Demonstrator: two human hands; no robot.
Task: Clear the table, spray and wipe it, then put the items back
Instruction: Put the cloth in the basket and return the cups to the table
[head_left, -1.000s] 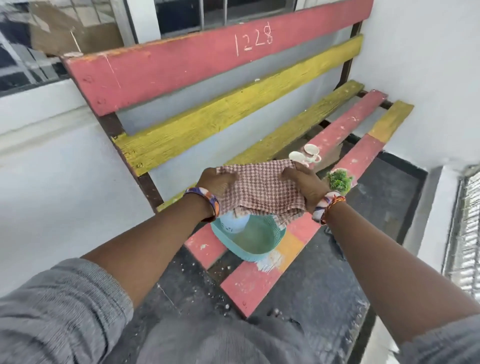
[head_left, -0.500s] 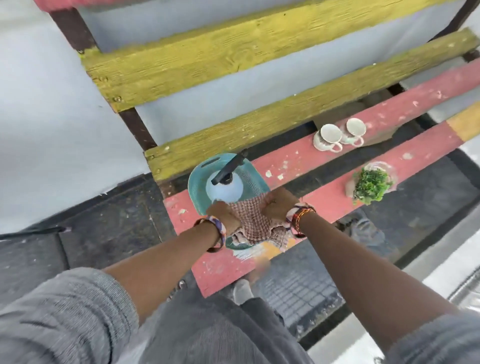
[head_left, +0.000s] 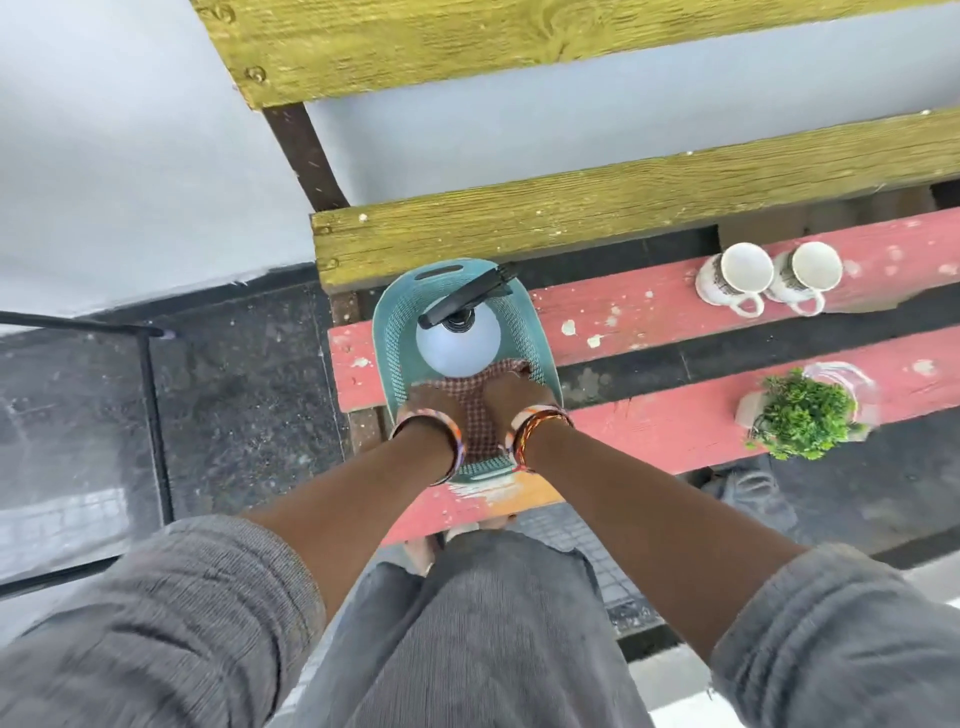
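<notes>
A teal plastic basket (head_left: 395, 317) sits at the left end of the red and yellow slatted bench (head_left: 649, 306). Inside it stands a pale blue spray bottle (head_left: 457, 345) with a black trigger head. My left hand (head_left: 434, 402) and my right hand (head_left: 506, 397) are both down in the basket's near half, closed on a red checked cloth (head_left: 480, 423) that lies between them, just in front of the bottle. Two white mugs (head_left: 769, 275) stand on the middle red slat to the right. A small green potted plant (head_left: 805, 415) rests on the front slat.
The bench's yellow back slats (head_left: 571, 47) rise behind the basket. A dark floor (head_left: 234, 395) and a black metal frame (head_left: 156, 415) lie to the left, below a white wall. My grey trousers fill the lower middle, against the bench's front edge.
Both hands have brought the cloth from mid-air above the bench down into the basket. The camera has tilted from looking along the bench to looking straight down.
</notes>
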